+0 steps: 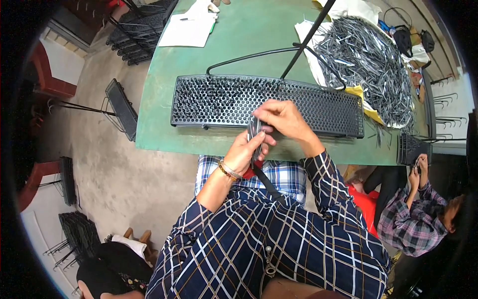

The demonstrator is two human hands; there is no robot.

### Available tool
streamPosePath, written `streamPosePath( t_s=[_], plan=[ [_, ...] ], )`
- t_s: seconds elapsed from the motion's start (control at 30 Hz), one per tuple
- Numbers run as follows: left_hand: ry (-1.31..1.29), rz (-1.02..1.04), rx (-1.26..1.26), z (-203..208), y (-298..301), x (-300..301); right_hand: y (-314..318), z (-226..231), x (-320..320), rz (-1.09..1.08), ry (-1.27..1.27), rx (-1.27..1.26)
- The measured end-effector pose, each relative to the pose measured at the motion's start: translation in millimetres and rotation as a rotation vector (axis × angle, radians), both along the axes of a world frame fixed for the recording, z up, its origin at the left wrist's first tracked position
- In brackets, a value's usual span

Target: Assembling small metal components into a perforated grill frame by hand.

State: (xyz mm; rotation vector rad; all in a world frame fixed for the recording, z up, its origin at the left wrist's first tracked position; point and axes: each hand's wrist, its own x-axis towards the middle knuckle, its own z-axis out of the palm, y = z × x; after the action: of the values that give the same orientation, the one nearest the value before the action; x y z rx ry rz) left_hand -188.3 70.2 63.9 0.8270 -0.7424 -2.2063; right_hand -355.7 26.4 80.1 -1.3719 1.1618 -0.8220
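My left hand [244, 152] grips a bundle of thin grey metal pins [254, 130] upright at the near edge of the green table [249, 30]. My right hand [284, 117] pinches the top of that same bundle from above. Right behind both hands lies a long black perforated rack [328, 107]; its left part bristles with pins standing in the holes, its right part shows bare holes. A black strap runs from under my left hand down over my plaid shirt.
A big heap of loose grey pins [371, 55] lies on white cloth at the table's far right. White papers [191, 25] sit far left. Black wire racks [122, 107] stand on the floor at left. Another person [418, 214] sits at right, handling a small rack [412, 148].
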Motion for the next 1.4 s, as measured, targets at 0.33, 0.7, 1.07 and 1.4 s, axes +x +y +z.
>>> streamPosePath(
  t_s=[0.33, 0.7, 1.07, 1.4],
  plan=[
    [0.016, 0.049, 0.184, -23.0, -0.4, 7.8, -19.2, 5.5, 8.4, -0.385, -0.041, -0.194],
    [0.031, 0.044, 0.216, -35.9, -0.2, 8.8, -44.1, -13.1, 30.1, -0.466, 0.185, -0.637],
    [0.044, 0.003, 0.278, -21.1, 2.6, 10.1, -47.2, -26.0, 39.7, -0.265, 0.508, -0.975],
    [0.070, 0.104, 0.099, -15.3, -3.0, 11.7, -19.9, -1.1, 25.3, -0.011, 0.270, -0.318]
  ],
)
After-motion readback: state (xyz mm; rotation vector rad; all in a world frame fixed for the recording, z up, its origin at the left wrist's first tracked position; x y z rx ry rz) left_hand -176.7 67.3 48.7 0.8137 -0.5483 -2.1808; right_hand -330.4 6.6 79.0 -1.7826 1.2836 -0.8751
